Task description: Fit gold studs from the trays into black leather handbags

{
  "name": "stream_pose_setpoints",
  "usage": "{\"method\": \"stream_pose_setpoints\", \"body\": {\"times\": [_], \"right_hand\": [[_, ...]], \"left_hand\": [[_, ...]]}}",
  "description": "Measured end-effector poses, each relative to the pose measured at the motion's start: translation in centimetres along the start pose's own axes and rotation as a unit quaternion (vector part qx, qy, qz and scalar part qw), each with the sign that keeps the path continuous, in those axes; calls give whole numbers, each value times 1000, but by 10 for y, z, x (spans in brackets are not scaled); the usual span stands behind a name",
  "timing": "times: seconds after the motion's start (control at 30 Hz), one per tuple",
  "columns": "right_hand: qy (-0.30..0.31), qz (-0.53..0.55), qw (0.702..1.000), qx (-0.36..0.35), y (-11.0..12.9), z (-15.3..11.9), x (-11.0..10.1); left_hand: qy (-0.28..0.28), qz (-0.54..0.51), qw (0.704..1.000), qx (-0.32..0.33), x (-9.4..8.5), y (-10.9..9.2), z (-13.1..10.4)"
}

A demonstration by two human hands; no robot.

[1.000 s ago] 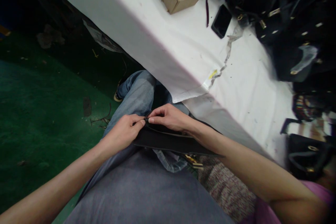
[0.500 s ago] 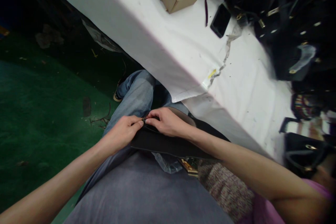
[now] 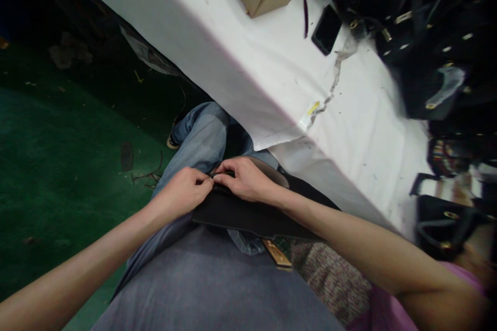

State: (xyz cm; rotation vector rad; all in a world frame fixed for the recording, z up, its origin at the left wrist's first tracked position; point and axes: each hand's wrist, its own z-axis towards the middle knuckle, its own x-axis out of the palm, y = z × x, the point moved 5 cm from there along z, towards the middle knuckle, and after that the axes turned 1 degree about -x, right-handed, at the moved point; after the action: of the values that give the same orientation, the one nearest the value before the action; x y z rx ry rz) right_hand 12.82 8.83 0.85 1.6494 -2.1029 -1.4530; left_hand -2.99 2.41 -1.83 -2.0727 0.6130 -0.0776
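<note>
A black flat piece point(image 3: 248, 217) lies across my lap, with a thin dark edge or strip along its upper side. My left hand point(image 3: 191, 189) pinches that edge at its left end, thumb and forefinger together. Right beside it, my right hand point(image 3: 246, 180) grips the same edge, thumb and fingers closed, the fingertips of both hands almost touching. The small part between the fingertips is too dark to make out. Under the black piece, clear plastic point(image 3: 245, 243) and a gold-coloured metal part point(image 3: 278, 255) stick out.
On the white-covered table point(image 3: 272, 77) stand a cardboard box point(image 3: 267, 2) of small gold pieces and a black phone point(image 3: 326, 30). Black bags point(image 3: 430, 88) with metal fittings pile up at the right. The green floor point(image 3: 70, 165) has scraps on it.
My left hand has turned slightly, its knuckles a little higher, and its fingers are more curled at the edge. My right hand has hardly moved.
</note>
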Motion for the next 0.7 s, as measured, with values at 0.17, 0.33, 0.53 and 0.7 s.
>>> {"method": "stream_pose_setpoints", "body": {"times": [0.17,0.33,0.53,0.7], "right_hand": [[68,54,996,2,-1,2,-4],[132,23,991,30,-4,4,-12],[102,-3,995,13,-6,3,-6],[73,-20,997,10,-2,1,-3]], "left_hand": [[11,35,999,26,-2,4,5],[13,55,998,24,0,4,4],[-9,54,998,27,6,6,3],[9,58,998,32,5,7,5]]}}
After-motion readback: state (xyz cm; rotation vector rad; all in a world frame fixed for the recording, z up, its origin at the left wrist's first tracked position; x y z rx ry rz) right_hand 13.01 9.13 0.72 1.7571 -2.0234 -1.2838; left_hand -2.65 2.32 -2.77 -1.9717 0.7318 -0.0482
